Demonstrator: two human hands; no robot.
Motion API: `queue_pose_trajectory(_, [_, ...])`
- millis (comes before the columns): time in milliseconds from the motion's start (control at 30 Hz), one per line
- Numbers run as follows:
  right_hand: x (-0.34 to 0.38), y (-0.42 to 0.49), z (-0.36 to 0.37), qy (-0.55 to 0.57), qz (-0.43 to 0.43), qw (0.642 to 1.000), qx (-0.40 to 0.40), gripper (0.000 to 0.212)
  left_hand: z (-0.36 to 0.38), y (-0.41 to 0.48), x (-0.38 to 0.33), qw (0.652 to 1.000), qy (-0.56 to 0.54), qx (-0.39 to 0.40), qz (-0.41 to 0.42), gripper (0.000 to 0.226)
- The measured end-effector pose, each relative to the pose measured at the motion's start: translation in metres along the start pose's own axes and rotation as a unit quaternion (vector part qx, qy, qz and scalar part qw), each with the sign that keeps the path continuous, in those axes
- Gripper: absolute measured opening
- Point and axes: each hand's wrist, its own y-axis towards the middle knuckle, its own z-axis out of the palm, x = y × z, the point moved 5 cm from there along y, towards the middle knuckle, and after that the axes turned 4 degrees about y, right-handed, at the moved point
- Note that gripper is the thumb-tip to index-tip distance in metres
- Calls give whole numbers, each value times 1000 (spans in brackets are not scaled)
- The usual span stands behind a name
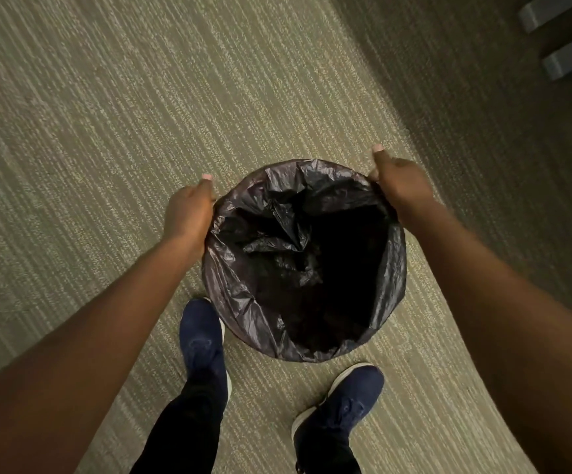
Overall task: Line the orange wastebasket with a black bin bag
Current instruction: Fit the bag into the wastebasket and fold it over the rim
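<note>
Seen from above, a round wastebasket stands on striped carpet [106,114], just beyond the person's two dark blue shoes [204,343]. A black bin bag [240,285] covers it completely: the plastic is folded out over the rim all the way round, hiding the orange, and crumpled folds sag into the dark inside, where nothing else can be made out. The left hand [188,213] presses against the bag's left edge, and the right hand [399,183] grips the far right edge, fingers curled over the plastic.
</note>
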Motion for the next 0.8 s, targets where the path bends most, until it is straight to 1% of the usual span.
queue_pose_trajectory(67, [-9, -15, -7, -42, -11, 999, -5, 87, -1, -14, 14, 999, -20, 21, -14, 69])
queue_pose_trajectory(133, [-21, -33, -5, -98, -16, 995, -10, 87, 6, -26, 37, 996, -60, 50, -54, 86])
queue_pose_trajectory(167, [-28, -42, -2, -91, -10, 996, -19, 85, 8, -31, 45, 995, -73, 39, -59, 88])
queue_pose_trajectory(200, [-35, -47, 3, -64, -4, 998, -29, 80, 10, -36, 49, 995, -81, 20, -62, 83])
queue_pose_trajectory(233, [-42, -50, 5, -16, 7, 999, -49, 72, 12, -39, 49, 994, -93, 1, -63, 71])
queue_pose_trajectory(267, [-48, -49, 7, 45, 35, 996, -64, 68, 14, -39, 49, 990, -118, -15, -74, 56])
queue_pose_trajectory(300, [-54, -45, 8, 108, 74, 989, -62, 66, 16, -37, 48, 984, -148, -20, -95, 45])
queue_pose_trajectory(333, [-59, -39, 10, 170, 119, 977, -42, 61, 18, -35, 46, 977, -176, -16, -115, 40])
queue_pose_trajectory(367, [-62, -34, 11, 221, 160, 962, -7, 48, 18, -32, 47, 973, -189, -10, -130, 35])
queue_pose_trajectory(400, [-66, -31, 11, 247, 186, 951, 27, 37, 18, -29, 48, 971, -195, -2, -140, 30])
queue_pose_trajectory(433, [-69, -31, 9, 243, 190, 950, 37, 33, 16, -29, 51, 970, -195, 8, -147, 27])
queue_pose_trajectory(467, [-72, -29, 5, 209, 175, 962, 22, 36, 12, -30, 53, 971, -190, 2, -148, 26])
queue_pose_trajectory(500, [-75, -32, -3, 147, 145, 978, -16, 44, 7, -33, 55, 973, -180, -18, -145, 30])
queue_pose_trajectory(533, [-78, -36, -13, 103, 110, 986, -71, 58, 2, -38, 59, 974, -175, -41, -138, 36])
queue_pose_trajectory(567, [-81, -45, -20, 103, 94, 985, -101, 71, 0, -46, 62, 975, -173, -55, -130, 42])
queue_pose_trajectory(600, [-86, -53, -20, 137, 101, 980, -103, 80, 2, -55, 67, 973, -178, -59, -130, 46])
queue_pose_trajectory(633, [-92, -62, -14, 173, 124, 974, -83, 82, 7, -66, 71, 969, -197, -52, -139, 48])
queue_pose_trajectory(667, [-96, -72, -3, 206, 147, 966, -45, 80, 15, -77, 75, 963, -220, -49, -148, 50])
queue_pose_trajectory(700, [-100, -80, 7, 219, 161, 962, -31, 74, 23, -84, 81, 958, -236, -51, -158, 53])
queue_pose_trajectory(767, [-106, -90, 19, 235, 175, 954, -66, 64, 33, -93, 81, 944, -270, -74, -177, 55])
queue_pose_trajectory(800, [-109, -92, 21, 263, 192, 941, -90, 61, 35, -92, 81, 933, -296, -93, -185, 50])
